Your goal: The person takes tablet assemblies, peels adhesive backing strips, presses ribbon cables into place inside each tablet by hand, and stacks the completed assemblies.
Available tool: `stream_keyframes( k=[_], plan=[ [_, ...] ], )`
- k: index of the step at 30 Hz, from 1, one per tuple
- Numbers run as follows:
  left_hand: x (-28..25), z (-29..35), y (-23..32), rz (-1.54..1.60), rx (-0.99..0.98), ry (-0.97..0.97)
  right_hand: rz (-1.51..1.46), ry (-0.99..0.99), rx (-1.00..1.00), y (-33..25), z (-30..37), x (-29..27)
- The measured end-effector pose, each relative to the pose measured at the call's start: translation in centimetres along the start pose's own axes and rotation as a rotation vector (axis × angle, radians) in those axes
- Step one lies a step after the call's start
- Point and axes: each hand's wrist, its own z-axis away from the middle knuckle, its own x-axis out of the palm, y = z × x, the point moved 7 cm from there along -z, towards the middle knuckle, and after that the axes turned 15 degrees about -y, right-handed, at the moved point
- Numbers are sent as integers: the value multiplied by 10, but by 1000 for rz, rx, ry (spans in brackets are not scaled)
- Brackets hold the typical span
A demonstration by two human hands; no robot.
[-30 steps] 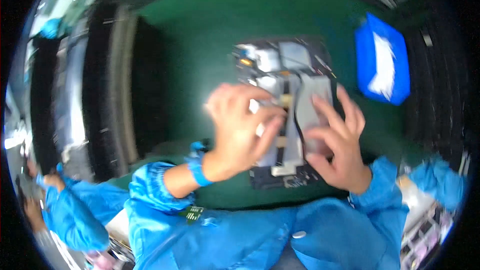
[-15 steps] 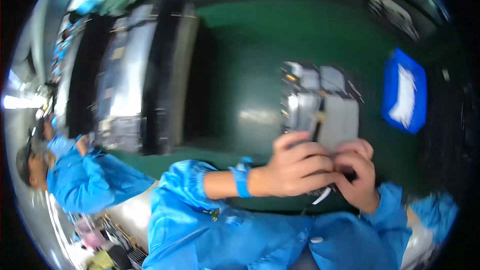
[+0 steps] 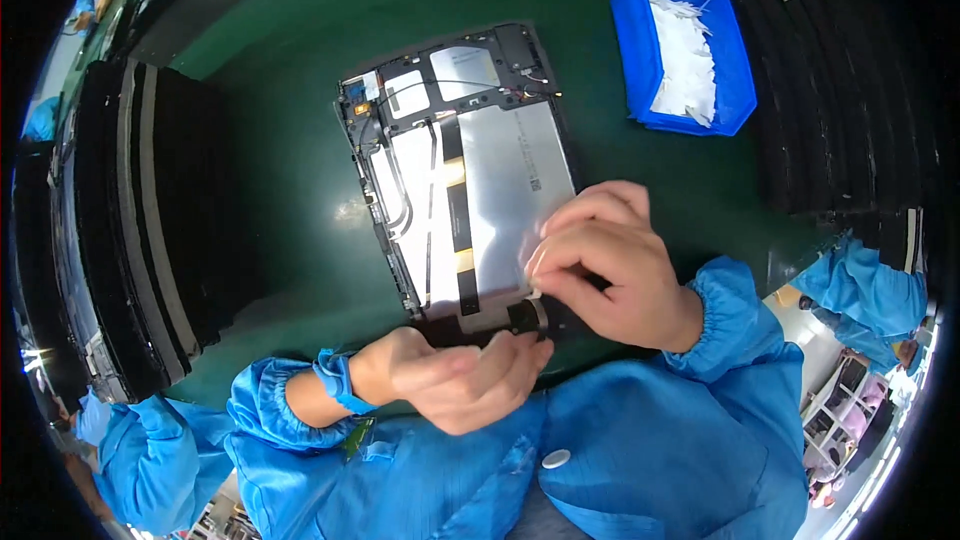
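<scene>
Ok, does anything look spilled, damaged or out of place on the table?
Nothing stands out. The open tablet lies with its insides bare on the green table, and the white scraps, though jumbled, sit inside the blue bin. Any damage beneath the right hand would be hidden.

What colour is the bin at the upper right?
The bin is blue; it shows best in the head view.

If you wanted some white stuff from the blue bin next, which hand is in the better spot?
Probably the right hand. It is nearer the blue bin, which stands to the right of the opened device. The left hand is at the device's near edge, farther from the bin.
</scene>
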Motion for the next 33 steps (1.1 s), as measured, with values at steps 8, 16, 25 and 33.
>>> stream_keyframes(
  k=[8, 16, 25, 33],
  plan=[
    [19, -22, -62, 474, -541, -298, 803, 617, 161, 26, 26, -114],
    [55, -5, -82, 611, -723, -356, 577, 164, -79, -19, 28, -19],
    [57, 3, -91, 649, -765, -414, 504, 156, -50, -31, 29, 30],
    [57, 0, -91, 648, -750, -351, 490, 168, -27, -30, 28, 29]
  ],
)
